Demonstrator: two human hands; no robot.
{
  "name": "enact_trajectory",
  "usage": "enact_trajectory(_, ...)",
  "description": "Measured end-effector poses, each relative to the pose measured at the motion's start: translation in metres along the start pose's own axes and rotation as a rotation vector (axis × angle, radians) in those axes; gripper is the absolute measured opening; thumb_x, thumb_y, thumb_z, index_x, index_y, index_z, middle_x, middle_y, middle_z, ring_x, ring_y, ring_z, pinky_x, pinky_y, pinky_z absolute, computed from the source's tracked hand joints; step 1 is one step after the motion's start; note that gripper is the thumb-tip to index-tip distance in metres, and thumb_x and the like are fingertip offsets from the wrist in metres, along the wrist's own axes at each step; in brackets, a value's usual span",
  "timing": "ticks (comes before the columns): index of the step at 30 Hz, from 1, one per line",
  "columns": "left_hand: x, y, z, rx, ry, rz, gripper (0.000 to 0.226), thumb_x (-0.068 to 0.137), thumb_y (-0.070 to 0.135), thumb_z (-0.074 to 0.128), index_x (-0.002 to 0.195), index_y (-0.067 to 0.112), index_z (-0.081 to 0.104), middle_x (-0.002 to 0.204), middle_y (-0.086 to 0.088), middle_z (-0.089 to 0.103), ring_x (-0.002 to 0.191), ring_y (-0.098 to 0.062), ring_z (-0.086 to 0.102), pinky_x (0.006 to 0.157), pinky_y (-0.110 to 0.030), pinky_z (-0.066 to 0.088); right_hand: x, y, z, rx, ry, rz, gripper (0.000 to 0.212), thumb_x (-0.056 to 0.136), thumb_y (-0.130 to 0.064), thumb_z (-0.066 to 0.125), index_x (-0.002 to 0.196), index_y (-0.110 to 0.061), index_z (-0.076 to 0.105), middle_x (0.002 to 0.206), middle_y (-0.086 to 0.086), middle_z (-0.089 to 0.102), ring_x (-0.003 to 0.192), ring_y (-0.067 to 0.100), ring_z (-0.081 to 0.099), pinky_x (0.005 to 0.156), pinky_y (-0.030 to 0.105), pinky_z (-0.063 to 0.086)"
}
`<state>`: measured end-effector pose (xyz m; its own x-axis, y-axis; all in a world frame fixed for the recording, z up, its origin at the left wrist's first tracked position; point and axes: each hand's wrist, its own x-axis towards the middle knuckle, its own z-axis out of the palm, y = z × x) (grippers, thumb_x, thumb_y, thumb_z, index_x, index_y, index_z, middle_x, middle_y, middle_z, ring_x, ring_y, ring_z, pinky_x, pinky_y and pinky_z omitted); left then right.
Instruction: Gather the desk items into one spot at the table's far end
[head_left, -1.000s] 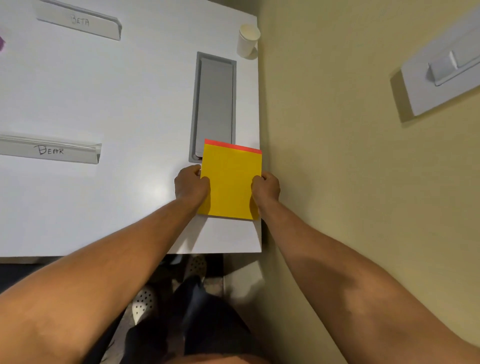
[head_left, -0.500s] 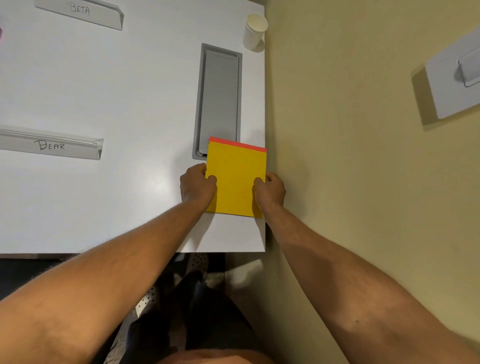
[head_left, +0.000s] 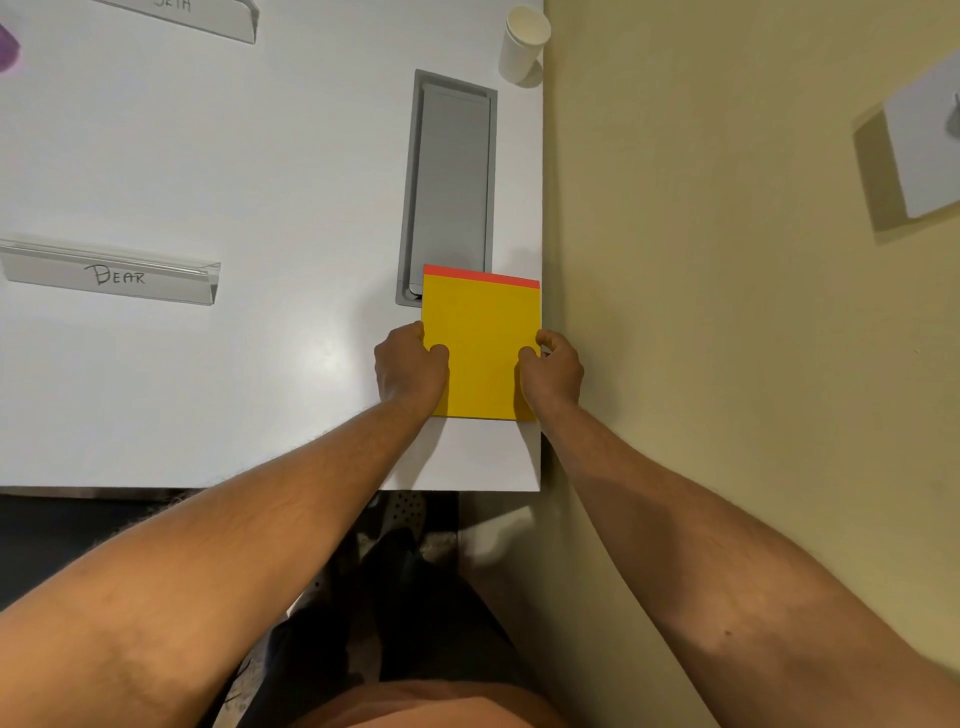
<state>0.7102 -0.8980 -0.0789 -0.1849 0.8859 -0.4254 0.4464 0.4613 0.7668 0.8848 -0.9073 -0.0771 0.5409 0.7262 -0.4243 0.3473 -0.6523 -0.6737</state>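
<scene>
While both hands grip yellow pad | pad shifted farther up table

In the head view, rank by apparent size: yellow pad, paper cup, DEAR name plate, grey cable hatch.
1. grey cable hatch
2. yellow pad, gripped by left hand and right hand; raised nearer the camera, so hatch versus pad is unsure
3. DEAR name plate
4. paper cup, farthest away
</scene>
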Motion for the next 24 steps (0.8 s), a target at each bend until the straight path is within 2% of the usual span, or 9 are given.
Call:
enact_trajectory(5, 0.000, -0.003, 0.002, 0.012, 0.003, 0.017, 0.044, 0.097, 0.010, 0.064, 0.064, 0.028, 0.041, 0.060, 0.013, 0.040, 0.053, -0.008, 0.040, 0.052, -0.020, 0.026, 0.002, 0.002, 0.001, -0.013, 0.008, -0.008, 0.046, 0.100, -0.013, 0.063, 0.146, -0.010, 0.056, 0.151, 0.011, 0.057, 0.139, 0.026, 0.054, 0.109, 0.034, 0.045)
enact_trajectory(7, 0.000, -0.005, 0.002, 0.004, -0.017, 0.022, 0.029, 0.097, 0.012, 0.065, 0.073, 0.024, 0.053, 0.067, 0.015, 0.048, 0.060, -0.009, 0.047, 0.062, -0.022, 0.038, 0.003, 0.004, 0.001, -0.023, 0.009, -0.010, 0.046, 0.100, -0.013, 0.063, 0.146, -0.010, 0.056, 0.150, 0.011, 0.058, 0.138, 0.026, 0.055, 0.106, 0.031, 0.045)
enact_trajectory(9, 0.002, -0.007, 0.002, -0.025, -0.032, 0.011, 0.020, 0.096, 0.014, 0.068, 0.085, 0.030, 0.062, 0.078, 0.019, 0.052, 0.069, -0.004, 0.049, 0.077, -0.028, 0.041, 0.004, 0.006, 0.001, -0.028, 0.011, -0.012, 0.046, 0.100, -0.013, 0.063, 0.145, -0.010, 0.056, 0.149, 0.011, 0.058, 0.138, 0.026, 0.055, 0.101, 0.027, 0.042)
enact_trajectory(12, 0.003, -0.009, 0.000, -0.014, -0.032, 0.034, 0.048, 0.094, 0.015, 0.069, 0.070, 0.042, 0.036, 0.071, 0.023, 0.040, 0.062, 0.001, 0.040, 0.067, -0.023, 0.036, 0.005, 0.007, 0.001, -0.041, 0.018, -0.021, 0.044, 0.100, -0.011, 0.062, 0.143, -0.010, 0.057, 0.148, 0.010, 0.059, 0.138, 0.027, 0.055, 0.102, 0.029, 0.044)
enact_trajectory(13, 0.004, -0.010, -0.001, -0.024, -0.035, 0.040, 0.048, 0.093, 0.015, 0.069, 0.070, 0.042, 0.037, 0.071, 0.023, 0.040, 0.062, 0.001, 0.040, 0.067, -0.022, 0.036, 0.005, 0.008, 0.001, -0.044, 0.017, -0.024, 0.043, 0.100, -0.010, 0.062, 0.143, -0.010, 0.057, 0.148, 0.010, 0.058, 0.138, 0.027, 0.054, 0.102, 0.028, 0.044)
enact_trajectory(16, 0.002, -0.013, -0.005, -0.102, -0.067, 0.046, 0.017, 0.094, 0.013, 0.070, 0.092, 0.029, 0.071, 0.080, 0.024, 0.052, 0.069, 0.001, 0.048, 0.081, -0.028, 0.041, 0.004, 0.012, -0.001, -0.057, 0.002, -0.042, 0.042, 0.101, -0.007, 0.060, 0.143, -0.009, 0.056, 0.150, 0.011, 0.057, 0.140, 0.026, 0.053, 0.102, 0.026, 0.042)
enact_trajectory(17, 0.002, -0.014, -0.007, -0.110, -0.077, 0.056, 0.015, 0.094, 0.012, 0.069, 0.093, 0.026, 0.073, 0.078, 0.023, 0.054, 0.068, 0.000, 0.049, 0.079, -0.027, 0.041, 0.003, 0.013, -0.001, -0.061, -0.002, -0.050, 0.042, 0.101, -0.005, 0.059, 0.143, -0.008, 0.056, 0.150, 0.012, 0.057, 0.140, 0.026, 0.053, 0.105, 0.028, 0.043)
enact_trajectory(20, -0.002, -0.016, -0.010, -0.104, -0.078, 0.080, 0.031, 0.090, 0.009, 0.064, 0.068, 0.028, 0.055, 0.065, 0.012, 0.054, 0.060, -0.006, 0.045, 0.061, -0.023, 0.037, 0.000, 0.016, -0.003, -0.070, -0.001, -0.067, 0.041, 0.100, -0.003, 0.059, 0.141, -0.007, 0.057, 0.147, 0.012, 0.059, 0.137, 0.026, 0.055, 0.110, 0.032, 0.045)
enact_trajectory(24, -0.009, -0.019, -0.008, -0.081, -0.057, 0.064, 0.025, 0.090, 0.008, 0.063, 0.072, 0.023, 0.054, 0.067, 0.008, 0.054, 0.061, -0.007, 0.044, 0.055, -0.021, 0.035, -0.007, 0.023, -0.002, -0.048, 0.034, -0.075, 0.040, 0.098, -0.001, 0.061, 0.138, -0.007, 0.058, 0.142, 0.012, 0.062, 0.133, 0.026, 0.057, 0.105, 0.030, 0.046)
